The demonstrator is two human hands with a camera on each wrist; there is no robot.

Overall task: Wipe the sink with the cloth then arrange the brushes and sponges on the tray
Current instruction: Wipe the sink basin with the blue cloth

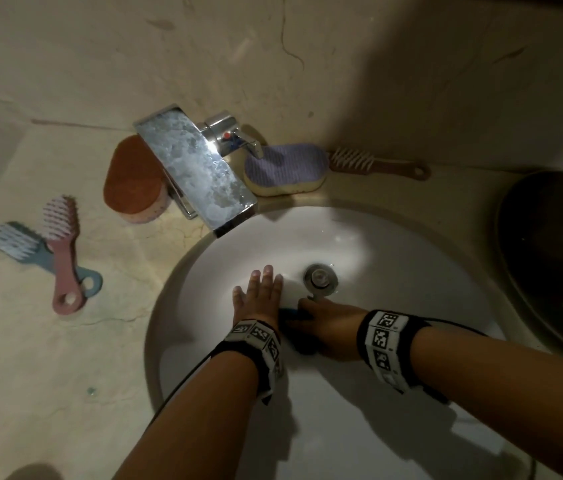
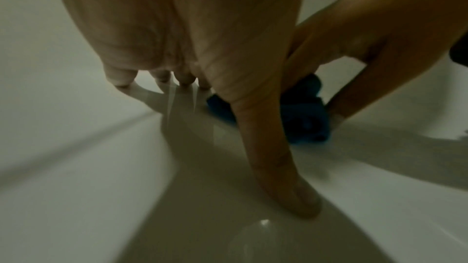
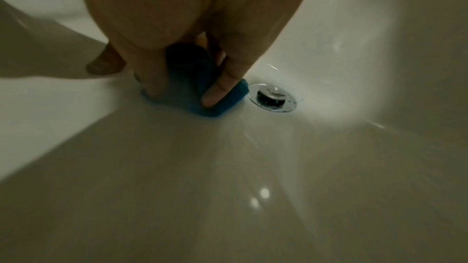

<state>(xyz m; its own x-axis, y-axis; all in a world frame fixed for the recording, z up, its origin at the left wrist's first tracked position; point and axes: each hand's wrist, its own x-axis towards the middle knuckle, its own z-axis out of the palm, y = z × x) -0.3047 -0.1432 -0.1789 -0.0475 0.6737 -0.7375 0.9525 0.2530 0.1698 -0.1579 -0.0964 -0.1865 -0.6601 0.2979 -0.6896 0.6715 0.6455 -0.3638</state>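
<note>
Cloth point(image 3: 195, 95), blue and bunched, lies under our right hand point(image 1: 328, 327), whose curled fingers point(image 3: 222, 85) press it onto the sink point(image 1: 377, 393) floor just beside the drain point(image 3: 272, 97). Our left hand point(image 1: 259, 299) rests flat next to it, fingers spread on the basin.

No readable text, brand or number anywhere. Only markings: black-and-white square code patterns on the left wristband point(image 1: 260, 337) and right wristband point(image 1: 384, 336), not legible as characters. Faucet handle point(image 1: 235, 135) carries a red dot with a blue mark beside it.
</note>
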